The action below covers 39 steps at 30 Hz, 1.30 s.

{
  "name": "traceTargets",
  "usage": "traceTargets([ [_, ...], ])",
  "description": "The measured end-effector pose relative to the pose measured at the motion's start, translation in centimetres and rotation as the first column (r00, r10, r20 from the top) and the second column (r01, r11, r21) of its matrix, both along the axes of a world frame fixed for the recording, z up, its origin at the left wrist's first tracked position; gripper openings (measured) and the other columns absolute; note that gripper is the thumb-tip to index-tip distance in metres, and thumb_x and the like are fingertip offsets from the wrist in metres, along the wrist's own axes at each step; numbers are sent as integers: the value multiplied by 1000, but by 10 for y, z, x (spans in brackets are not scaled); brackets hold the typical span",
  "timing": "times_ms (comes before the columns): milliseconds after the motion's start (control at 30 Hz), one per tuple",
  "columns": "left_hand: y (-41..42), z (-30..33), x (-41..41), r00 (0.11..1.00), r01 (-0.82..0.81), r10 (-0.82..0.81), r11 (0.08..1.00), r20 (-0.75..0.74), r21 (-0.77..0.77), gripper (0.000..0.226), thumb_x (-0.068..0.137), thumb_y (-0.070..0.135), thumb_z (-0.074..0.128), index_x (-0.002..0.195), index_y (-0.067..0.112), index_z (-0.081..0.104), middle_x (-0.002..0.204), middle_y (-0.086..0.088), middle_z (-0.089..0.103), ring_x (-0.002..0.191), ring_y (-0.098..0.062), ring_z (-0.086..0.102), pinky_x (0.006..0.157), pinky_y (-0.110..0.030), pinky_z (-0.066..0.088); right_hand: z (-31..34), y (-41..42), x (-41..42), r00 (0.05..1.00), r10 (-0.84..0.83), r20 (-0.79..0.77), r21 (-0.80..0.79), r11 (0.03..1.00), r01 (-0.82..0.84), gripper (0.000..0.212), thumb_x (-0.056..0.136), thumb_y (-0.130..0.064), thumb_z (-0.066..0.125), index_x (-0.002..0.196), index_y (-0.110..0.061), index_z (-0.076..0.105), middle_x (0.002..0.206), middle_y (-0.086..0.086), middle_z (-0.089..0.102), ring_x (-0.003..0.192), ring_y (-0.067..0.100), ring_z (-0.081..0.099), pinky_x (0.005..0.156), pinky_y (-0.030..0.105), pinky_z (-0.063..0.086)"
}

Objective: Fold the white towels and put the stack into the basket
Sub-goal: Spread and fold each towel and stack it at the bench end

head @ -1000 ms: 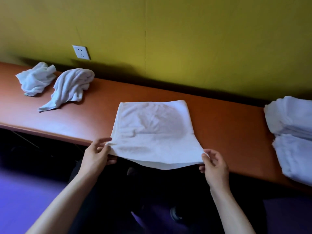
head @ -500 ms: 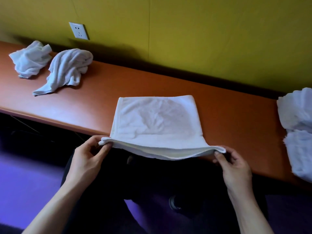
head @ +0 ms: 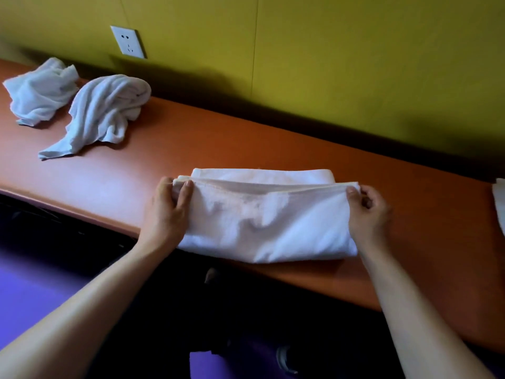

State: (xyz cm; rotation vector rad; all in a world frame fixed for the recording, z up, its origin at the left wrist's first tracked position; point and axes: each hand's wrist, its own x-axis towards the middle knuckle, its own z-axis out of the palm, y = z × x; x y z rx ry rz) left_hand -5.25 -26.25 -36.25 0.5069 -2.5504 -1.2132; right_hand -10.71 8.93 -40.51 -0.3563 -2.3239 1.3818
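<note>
While the left hand (head: pixel 169 212) pinches the folded towel's (head: pixel 262 222) left corner and the right hand (head: pixel 367 212) pinches its right corner, each grip is closed on cloth. That towel lies on the tabletop (head: pixel 205 140), its near fold at the front edge. Risk, as judged: uneven release would skew the layers, and the overhanging fold could slide off. Left of the towel lie two crumpled towels (head: pixel 82 105); right of it, a white stack's edge (head: pixel 499 203) shows. No basket is in view.
</note>
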Motion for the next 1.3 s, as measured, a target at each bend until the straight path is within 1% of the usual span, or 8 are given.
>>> traceTargets([
  [333, -12, -56, -113, 987, -85, 91, 995, 135, -50, 33, 99, 45, 52, 97, 12, 54, 103, -18, 66, 100, -40, 59, 76, -42, 41, -20, -13, -95, 996, 63, 58, 152, 986, -71, 16, 96, -30, 60, 86, -18, 61, 71, 0, 56, 69, 19, 52, 64, 34, 41],
  [500, -7, -71, -100, 989, -83, 97, 988, 111, -131, 41, 96, 43, 52, 126, 14, 49, 124, -18, 59, 115, -40, 52, 94, -44, 37, -33, -13, -90, 978, 45, 204, 192, 978, -85, 23, 96, -35, 58, 107, -15, 60, 97, 4, 61, 88, 28, 60, 72, 36, 47],
  [667, 6, -68, -57, 950, 270, -306, 715, 60, -645, 45, 93, 43, 52, 135, 29, 55, 145, -10, 48, 123, -39, 46, 98, -47, 38, -30, -3, -34, 915, -122, 385, 387, 921, -40, 50, 89, -51, 56, 123, -16, 51, 125, 14, 56, 114, 35, 53, 93, 45, 44],
  [767, 7, -82, -27, 861, 498, -419, 575, 290, -649, 55, 94, 55, 34, 143, 37, 50, 156, -8, 41, 142, -39, 37, 112, -51, 33, -28, 0, 3, 825, -219, 521, 404, 915, -12, 60, 85, -62, 56, 119, -13, 51, 124, 16, 55, 113, 38, 54, 90, 45, 43],
  [900, 9, -93, -15, 828, 561, -368, 556, 423, -613, 62, 96, 55, 22, 155, 38, 29, 163, -9, 29, 149, -41, 26, 121, -53, 21, -25, -7, 22, 793, -130, 595, 182, 983, 24, 51, 87, -49, 66, 119, -10, 57, 119, 14, 64, 108, 35, 61, 79, 35, 42],
  [1067, 6, -88, -10, 835, 550, -389, 599, 390, -582, 60, 96, 52, 28, 152, 35, 39, 159, -12, 37, 145, -41, 34, 119, -52, 25, -17, -12, 15, 810, -15, 586, -278, 935, 219, 29, 80, -34, 75, 96, -10, 73, 94, 4, 74, 88, 28, 70, 72, 36, 53],
  [1200, -4, -78, -4, 913, 403, -283, 747, 295, -529, 56, 90, 46, 35, 136, 22, 56, 145, -16, 49, 126, -43, 50, 105, -52, 40, 6, -34, 15, 924, -41, 380, -179, 977, 116, 15, 75, -35, 68, 77, -21, 71, 82, -4, 72, 81, 21, 69, 74, 39, 54],
  [1300, -21, -74, -4, 968, 192, -158, 967, 193, -170, 36, 92, 28, 52, 125, 16, 59, 130, -15, 50, 113, -39, 53, 98, -43, 40, 30, -68, 11, 975, 11, 222, -69, 998, 4, 22, 81, -32, 65, 81, -10, 68, 71, -2, 65, 66, 14, 57, 63, 30, 43],
])
